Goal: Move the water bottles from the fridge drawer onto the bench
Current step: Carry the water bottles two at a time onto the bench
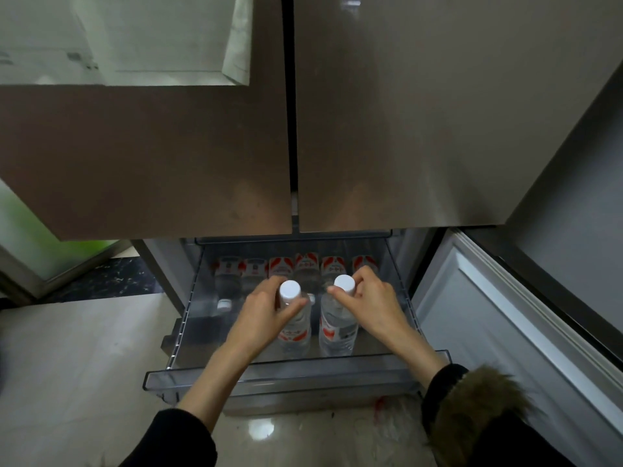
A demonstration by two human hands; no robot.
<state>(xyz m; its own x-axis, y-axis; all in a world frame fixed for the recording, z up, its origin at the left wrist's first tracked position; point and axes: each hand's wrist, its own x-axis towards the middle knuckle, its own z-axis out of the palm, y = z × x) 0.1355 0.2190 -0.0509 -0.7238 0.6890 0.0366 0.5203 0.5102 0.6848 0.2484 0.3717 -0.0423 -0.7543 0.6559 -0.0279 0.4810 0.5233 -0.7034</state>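
Floor tiles (67,358), pale and glossy, fill the left; next comes the pulled-out fridge drawer (269,379), clear hard plastic with a ribbed left wall. Along its back lies a row of bottles (296,264) with red-and-white labels. In front stand two upright ones. The left hand (266,315) curls round the neck of the left bottle (292,318), just under its white cap; the right hand (367,301) pinches the neck of the right bottle (337,325) the same way. Both bottles are inside the drawer, and whether their bases rest on its floor I cannot tell. No bench is in view.

A grip at the neck alone looks risky: the smooth, thin plastic may be slick from the cold, and a full bottle could slide out or swing. Lifted carelessly, either could knock the closed bronze doors (202,146) overhanging above, or the open lower door (505,332) on the right.
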